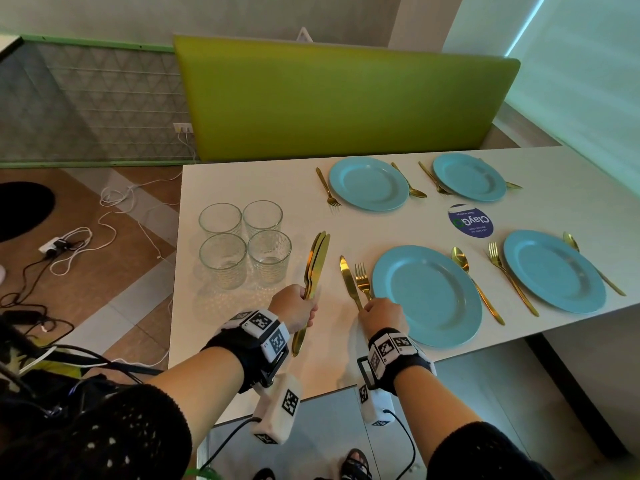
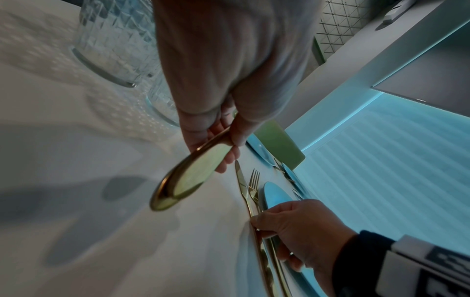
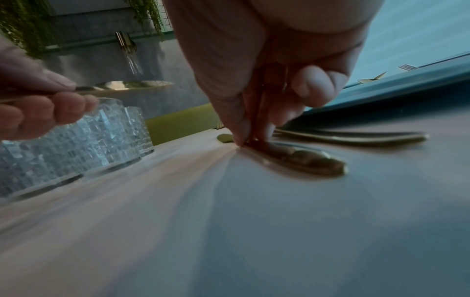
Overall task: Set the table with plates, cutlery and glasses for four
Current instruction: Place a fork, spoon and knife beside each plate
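My left hand (image 1: 300, 306) (image 2: 218, 140) grips a bundle of gold knives (image 1: 317, 261) (image 2: 188, 176), blades pointing away, above the white table (image 1: 242, 181). My right hand (image 1: 379, 315) (image 3: 250, 138) pinches the handle of a gold knife (image 1: 349, 280) (image 2: 241, 184) (image 3: 302, 158) that lies flat on the table beside a fork (image 1: 363, 280), left of the near blue plate (image 1: 427, 296). Three more blue plates (image 1: 369, 183) (image 1: 469, 176) (image 1: 554, 270) each have a fork and spoon alongside. Several clear glasses (image 1: 244, 242) (image 3: 76, 140) stand grouped at the table's left.
A green bench back (image 1: 339, 98) runs behind the table. A round blue sticker (image 1: 469, 220) lies between the plates. Cables and a power strip (image 1: 55, 245) are on the floor to the left. The table's near edge is just below my wrists.
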`<state>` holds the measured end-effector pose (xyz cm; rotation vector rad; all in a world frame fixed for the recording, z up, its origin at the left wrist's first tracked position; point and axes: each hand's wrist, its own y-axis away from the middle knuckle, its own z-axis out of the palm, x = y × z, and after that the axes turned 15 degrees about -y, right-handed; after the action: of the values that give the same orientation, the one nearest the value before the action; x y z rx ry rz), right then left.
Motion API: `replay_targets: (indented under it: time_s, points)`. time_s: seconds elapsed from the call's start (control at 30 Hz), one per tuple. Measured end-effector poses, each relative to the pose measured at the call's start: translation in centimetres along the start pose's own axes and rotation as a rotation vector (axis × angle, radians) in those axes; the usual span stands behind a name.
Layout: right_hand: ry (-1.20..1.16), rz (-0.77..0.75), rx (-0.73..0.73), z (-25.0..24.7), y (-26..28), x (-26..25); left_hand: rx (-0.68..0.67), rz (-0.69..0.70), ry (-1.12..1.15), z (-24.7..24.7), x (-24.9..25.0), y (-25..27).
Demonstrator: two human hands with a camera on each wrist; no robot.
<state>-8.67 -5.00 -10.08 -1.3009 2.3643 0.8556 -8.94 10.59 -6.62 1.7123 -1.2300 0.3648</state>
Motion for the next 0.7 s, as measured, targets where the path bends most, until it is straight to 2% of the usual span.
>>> replay_targets:
  time_s: [0.7]
  points:
    - [0.02,-0.003,-0.007,-0.47,-0.4,0.41,-0.009,0.002,0.002,0.41,-0.04,-0.46]
